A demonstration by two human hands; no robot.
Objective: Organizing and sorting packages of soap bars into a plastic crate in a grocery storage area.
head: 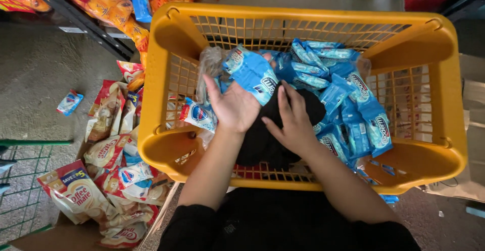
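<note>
A yellow plastic basket (151, 145) sits in front of me, filled on its right side with several blue sachet strips (353, 114). My left hand (230, 107) is palm-up inside the basket, holding a blue sachet pack (252, 71) beside a clear crumpled plastic bag (209, 64). My right hand (293, 122) rests flat with fingers apart on a black cloth-like bundle (262, 145) lying in the basket's middle. A small blue-and-white sachet (199, 114) lies near my left wrist.
A cardboard box (45, 236) at lower left holds several cream-and-red creamer packets (76, 193). Orange snack packs (108, 6) hang on a dark rack at top left. One blue sachet (69, 102) lies on the concrete floor. Green wire rack (20, 180) at far left.
</note>
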